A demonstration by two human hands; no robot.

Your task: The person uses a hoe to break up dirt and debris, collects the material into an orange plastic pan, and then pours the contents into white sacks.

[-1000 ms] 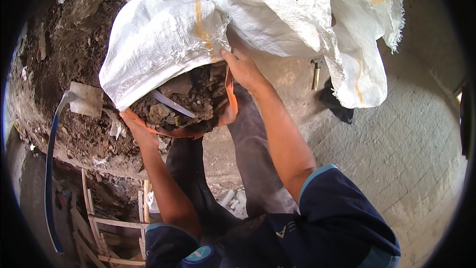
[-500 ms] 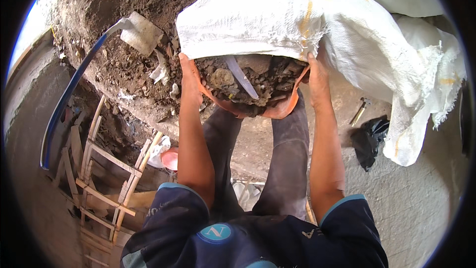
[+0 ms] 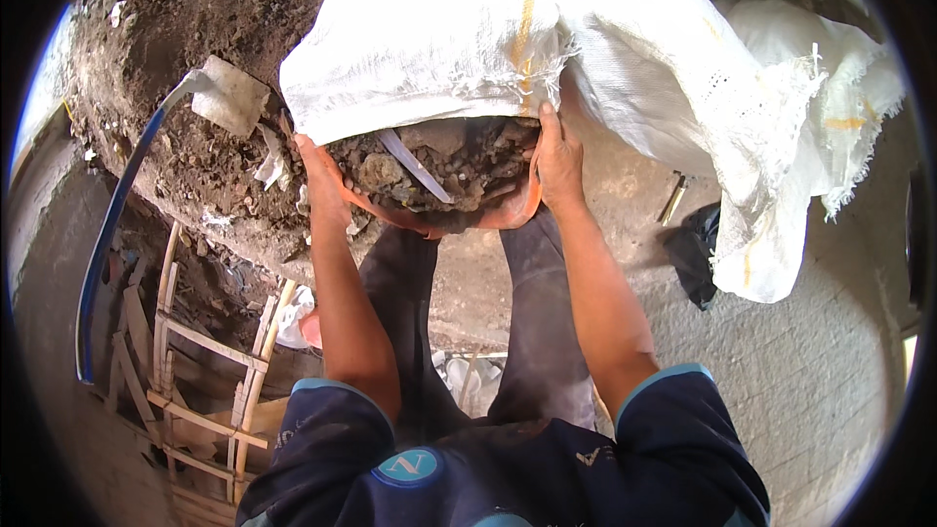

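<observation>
A: What is the left hand (image 3: 327, 190) doing?

B: Gripping one side of an orange container (image 3: 512, 213), with its fingertips right by the corner of a white sack (image 3: 410, 49).

A: And the right hand (image 3: 561, 161)?

B: Closed on the opposite side, thumb up at the sack's frayed edge (the fingers underneath are hidden from me).

A: So where is the container?

B: Between the two hands, in front of the legs. The sack drapes over its far side, beyond both hands.

A: What does it hold?

B: Dark rubble (image 3: 381, 174), with a pale purple strip (image 3: 418, 168) lying across it.

A: Anything farther out?

B: Left of the left hand, a blue-handled hoe (image 3: 230, 98) rests its blade on a soil heap (image 3: 220, 0). Right of the right hand, there's a black bag (image 3: 695, 259).
</observation>
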